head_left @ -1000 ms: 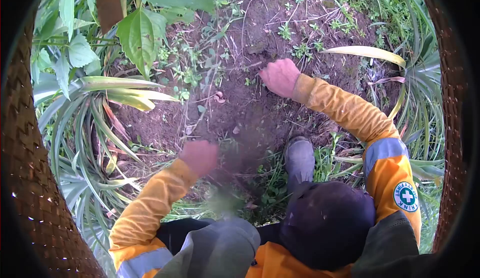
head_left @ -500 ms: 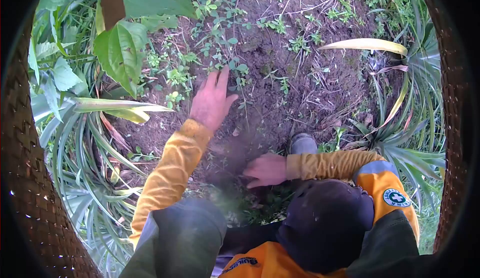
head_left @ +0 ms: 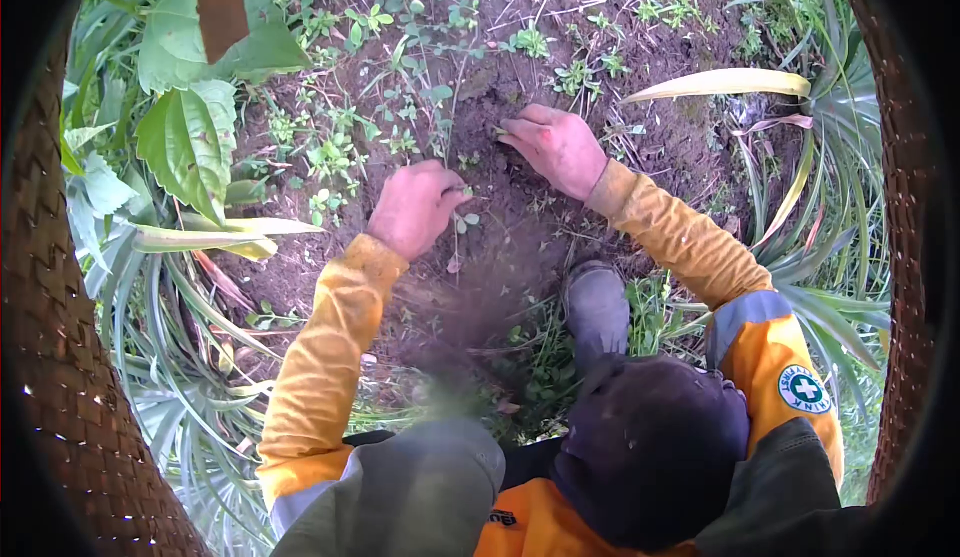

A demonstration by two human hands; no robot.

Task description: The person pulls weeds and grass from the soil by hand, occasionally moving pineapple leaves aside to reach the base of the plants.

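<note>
My left hand (head_left: 415,207) is closed low over the soil, thumb against the fingers, around the thin stem of a small leafy weed (head_left: 466,221) whose leaves show beside the thumb. To its right, my right hand (head_left: 555,147) is pinched at the edge of a dark hollow in the brown soil (head_left: 490,172). A tiny greenish bit shows at those fingertips, too small to name. The hands are a short distance apart, both in yellow-orange sleeves.
Long-leaved plants stand at left (head_left: 160,297) and right (head_left: 840,157). Broad green leaves (head_left: 190,147) hang at upper left. A dry yellow leaf (head_left: 720,84) arches at upper right. A grey boot (head_left: 597,307) rests below my right hand. Woven brown edges frame both sides.
My right hand has moved up and forward from near the boot to the hollow. My left hand has drawn back slightly, and its outstretched fingers have closed.
</note>
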